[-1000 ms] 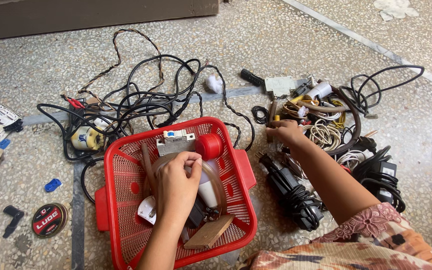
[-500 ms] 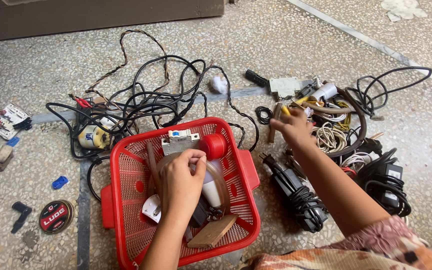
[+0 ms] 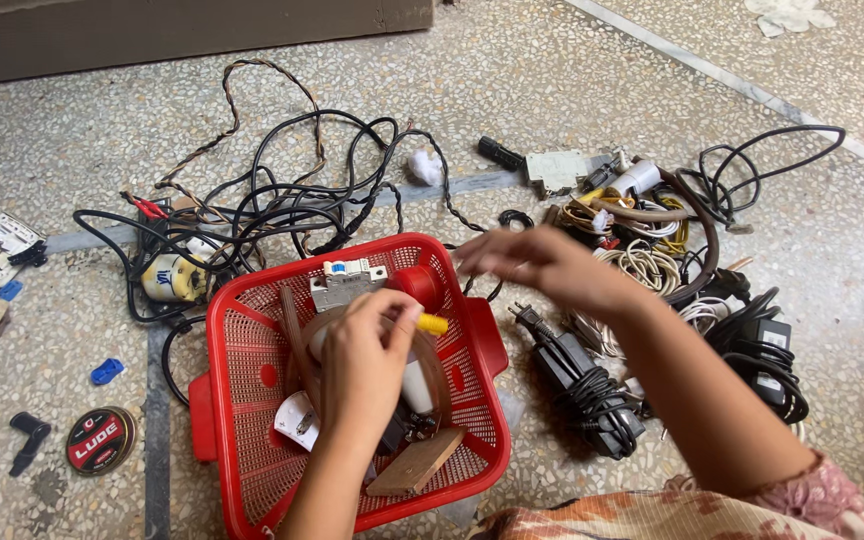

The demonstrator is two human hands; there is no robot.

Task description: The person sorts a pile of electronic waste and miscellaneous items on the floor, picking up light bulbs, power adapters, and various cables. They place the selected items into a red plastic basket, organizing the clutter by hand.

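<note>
On the speckled terrazzo floor [image 3: 572,90], the red plastic basket [image 3: 252,370] serves as landmark for all entries.

Largest item: the basket itself, square, latticed walls, sitting low and centre. Contents: a grey circuit breaker [image 3: 349,280] against the far wall, a red round part [image 3: 420,285] just right of the breaker, a flat wooden piece [image 3: 417,462] at the near right corner, a white tag [image 3: 297,420] near the middle of the basket floor.

Black cable tangle [image 3: 292,195]: beyond the far rim, spreading left of the basket; a twisted brown-black wire loops farther out.

Heap of coiled cords [image 3: 652,250]: right of the basket, beige and brown coils mixed with white fittings.

Black power adapter with bundled cord [image 3: 582,385]: just beside the basket's right wall. A second black adapter [image 3: 767,350] lies farther right.

Left hand [image 3: 362,360]: over the basket's middle, fingers curled down onto the contents; a small yellow piece [image 3: 432,324] shows at the fingertips, touching them. Whether it is pinched, I cannot tell.

Right hand [image 3: 537,262]: above the basket's far right corner, motion-blurred; grip state not readable.

Small items left of the basket: a yellow-white fitting [image 3: 174,278], a round black tin [image 3: 100,440], a blue clip [image 3: 107,371], a white switch plate [image 3: 2,245].
</note>
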